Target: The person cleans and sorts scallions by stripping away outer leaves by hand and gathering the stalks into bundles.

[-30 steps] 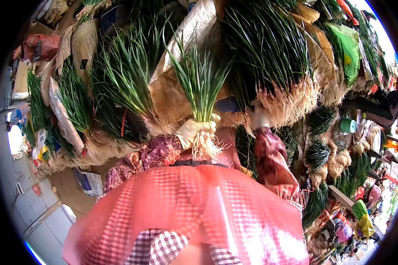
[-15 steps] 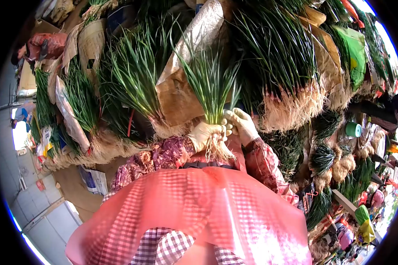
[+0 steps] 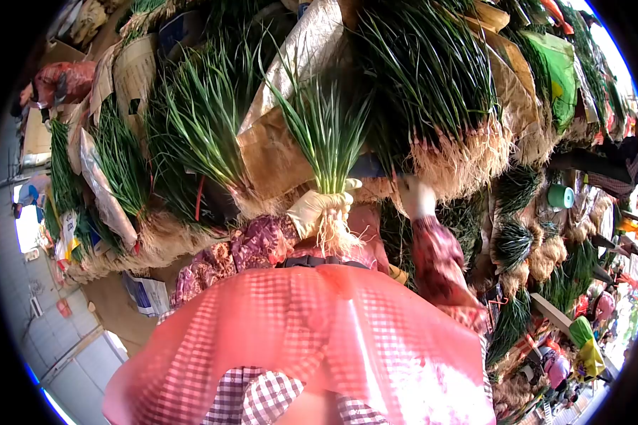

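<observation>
My left hand (image 3: pixel 320 210), in a pale glove, is closed around a bunch of spring onions (image 3: pixel 329 142) just above the roots. The green leaves fan upward and the pale roots hang below my fist. Off to the right, my right hand (image 3: pixel 416 197), also gloved, is at the lower left edge of a large pile of spring onions (image 3: pixel 432 78), beside its hanging roots. Its fingers are blurred and partly hidden, so whether they grip anything does not show.
Another heap of spring onions (image 3: pixel 209 120) lies to the left, next to brown wrapping paper (image 3: pixel 273 159). A red apron (image 3: pixel 298 319) covers my lap. Further right are a green cup (image 3: pixel 561 196), tied bundles (image 3: pixel 514 244) and a person's dark sleeve (image 3: pixel 588 164).
My right hand has left the bunch and moved right to the large pile. The left hand still holds the bunch, and the whole view has shifted slightly.
</observation>
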Tool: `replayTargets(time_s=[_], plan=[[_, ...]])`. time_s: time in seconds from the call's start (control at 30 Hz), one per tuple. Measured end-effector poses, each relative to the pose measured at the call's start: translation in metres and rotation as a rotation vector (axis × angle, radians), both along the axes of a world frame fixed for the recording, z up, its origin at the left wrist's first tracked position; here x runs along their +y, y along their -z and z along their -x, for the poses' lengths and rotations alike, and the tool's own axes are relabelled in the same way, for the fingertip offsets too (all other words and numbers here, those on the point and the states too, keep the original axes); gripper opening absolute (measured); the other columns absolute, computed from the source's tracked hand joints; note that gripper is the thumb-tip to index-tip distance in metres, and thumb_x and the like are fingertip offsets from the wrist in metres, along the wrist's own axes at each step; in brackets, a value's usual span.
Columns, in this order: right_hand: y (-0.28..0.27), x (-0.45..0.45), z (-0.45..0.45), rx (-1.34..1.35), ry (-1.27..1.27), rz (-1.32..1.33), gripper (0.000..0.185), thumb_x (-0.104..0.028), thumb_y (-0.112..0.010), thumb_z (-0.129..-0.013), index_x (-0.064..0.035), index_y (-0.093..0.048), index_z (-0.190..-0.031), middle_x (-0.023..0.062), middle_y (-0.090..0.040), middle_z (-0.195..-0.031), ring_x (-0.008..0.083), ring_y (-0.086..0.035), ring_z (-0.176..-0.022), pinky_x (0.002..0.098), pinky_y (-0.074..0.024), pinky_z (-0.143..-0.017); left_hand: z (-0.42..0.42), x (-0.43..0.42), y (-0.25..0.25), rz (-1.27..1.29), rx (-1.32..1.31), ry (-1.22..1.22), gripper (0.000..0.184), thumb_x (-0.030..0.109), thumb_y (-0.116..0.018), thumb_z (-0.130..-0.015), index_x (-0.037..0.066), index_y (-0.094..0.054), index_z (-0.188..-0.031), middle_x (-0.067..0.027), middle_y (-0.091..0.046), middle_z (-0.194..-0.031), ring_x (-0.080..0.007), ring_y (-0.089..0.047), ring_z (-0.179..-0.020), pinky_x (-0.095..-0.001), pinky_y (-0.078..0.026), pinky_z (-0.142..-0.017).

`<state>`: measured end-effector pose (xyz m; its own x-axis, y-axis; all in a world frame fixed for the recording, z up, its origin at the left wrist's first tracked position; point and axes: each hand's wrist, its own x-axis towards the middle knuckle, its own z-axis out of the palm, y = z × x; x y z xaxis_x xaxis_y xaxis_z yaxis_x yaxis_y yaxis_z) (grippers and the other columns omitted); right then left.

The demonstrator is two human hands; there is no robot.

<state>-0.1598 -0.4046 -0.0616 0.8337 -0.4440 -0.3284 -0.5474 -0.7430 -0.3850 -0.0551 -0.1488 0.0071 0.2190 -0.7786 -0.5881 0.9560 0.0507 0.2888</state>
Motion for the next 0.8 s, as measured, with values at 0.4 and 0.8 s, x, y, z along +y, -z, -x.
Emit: replayTargets(time_s=[0.4,0.8], plan=[[-0.072,0.074,-0.017,-0.217,0.355,-1.24,0.016,-0.014,-0.065,-0.087,0.0006,-0.062,-0.091,0.0106,-0.066,-0.087,0.0144,-0.063,-0.073,0.026,-0.0522,-0.065,-0.001,-0.024,-0.007,-0.202,-0.222,-0.097,0.025,0.004,-0.058,-0.086,0.004,-0.06,-0.111,-0.002,-0.063,-0.079,-0.0063,-0.052,-0.055,-0.0181,-0.044,-0.05],[-0.095,0.03,0.001,0.012,0.35,-1.175,0.021,-0.026,-0.059,-0.091,-0.0057,-0.064,-0.091,-0.0011,-0.059,-0.07,0.0057,-0.05,-0.054,0.0223,-0.0412,-0.048,-0.012,-0.012,-0.029,-0.17,-0.089,0.028,0.026,-0.003,-0.058,-0.08,0.002,-0.06,-0.105,-0.0089,-0.063,-0.104,-0.018,-0.061,-0.087,-0.0266,-0.052,-0.066]])
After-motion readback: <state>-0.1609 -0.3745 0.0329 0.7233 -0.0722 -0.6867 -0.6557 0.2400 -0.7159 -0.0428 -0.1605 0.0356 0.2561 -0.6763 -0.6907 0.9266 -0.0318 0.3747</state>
